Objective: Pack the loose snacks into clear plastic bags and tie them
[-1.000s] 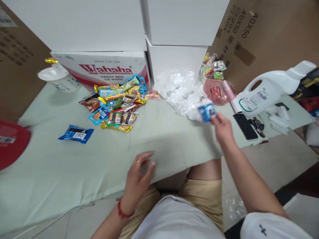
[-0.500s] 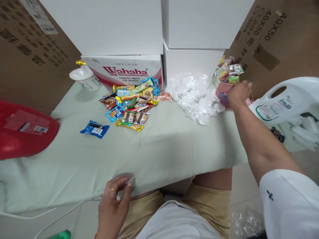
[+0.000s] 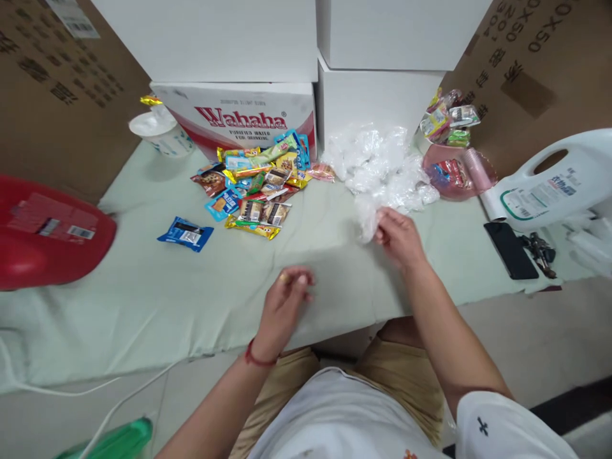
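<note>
My right hand (image 3: 400, 241) pinches a small crumpled clear plastic bag (image 3: 367, 218) between thumb and fingers, at the front of a heap of similar clear bags (image 3: 377, 156). My left hand (image 3: 287, 303) hovers over the near part of the table, fingers loosely curled and a little apart, nothing visible in them. Left of the bags lies a pile of wrapped snacks (image 3: 262, 182) in many colours. One blue snack packet (image 3: 185, 234) lies by itself further left.
A pink basket (image 3: 433, 153) with packets and a pink roll stands at back right, near a white detergent jug (image 3: 535, 194), a black phone (image 3: 511, 250) and keys (image 3: 541, 252). A red container (image 3: 52, 236) is at left, a paper tub (image 3: 162, 135) behind it. Boxes (image 3: 239, 121) line the back.
My right hand has come back from the pink basket to the clear bags and now grips one. My left hand has moved forward and right over the table. The view has shifted slightly.
</note>
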`<state>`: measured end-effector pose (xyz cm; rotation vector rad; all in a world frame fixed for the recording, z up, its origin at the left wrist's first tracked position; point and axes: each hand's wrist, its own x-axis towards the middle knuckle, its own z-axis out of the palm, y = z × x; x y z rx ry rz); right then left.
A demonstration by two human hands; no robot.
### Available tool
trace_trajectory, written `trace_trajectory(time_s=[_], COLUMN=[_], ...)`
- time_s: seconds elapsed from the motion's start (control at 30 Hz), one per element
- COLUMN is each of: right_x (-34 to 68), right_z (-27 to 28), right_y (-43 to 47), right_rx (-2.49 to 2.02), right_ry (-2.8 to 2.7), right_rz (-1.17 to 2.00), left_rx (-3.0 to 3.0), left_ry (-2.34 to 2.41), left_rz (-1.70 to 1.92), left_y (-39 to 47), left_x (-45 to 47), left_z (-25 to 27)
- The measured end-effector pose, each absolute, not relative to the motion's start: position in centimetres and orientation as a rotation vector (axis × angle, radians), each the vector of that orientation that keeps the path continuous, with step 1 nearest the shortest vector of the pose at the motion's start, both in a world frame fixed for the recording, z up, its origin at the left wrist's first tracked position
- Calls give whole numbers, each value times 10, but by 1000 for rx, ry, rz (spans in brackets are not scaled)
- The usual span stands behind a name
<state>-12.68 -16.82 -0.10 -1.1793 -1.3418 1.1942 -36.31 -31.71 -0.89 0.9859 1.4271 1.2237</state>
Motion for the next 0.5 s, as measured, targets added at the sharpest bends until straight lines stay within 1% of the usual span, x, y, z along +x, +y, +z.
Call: trace_trajectory(time_s=[0.07,0.13,0.2,0.33,0.4,0.5], right_x=[-141,-152,-158,-169,-178,-187], right_z=[-12,-22,-28,-30,-29,-31], right_y=[-191,-201,-202,-199,-202,-206], right_rx=[-1114,-1102,-1117,-1236,-1223,-1222], right_ry=[-1389,-1507,-1595,-1522,-1532,-1561], right_rz=[1377,1398,1315,934,947,1093], left_rx=[787,723,757,794,851,926], left_ry=[1210,1086,1060,1153,1190,1189], left_rz=[1210,1139,1133,1313,1362,1360], left_y=[-283,-252,-230,-220,-225,-229], left_x=[-354,-349,-348,-351,-352,-354], left_z=[-8,-13,-23,-42,-47,-48])
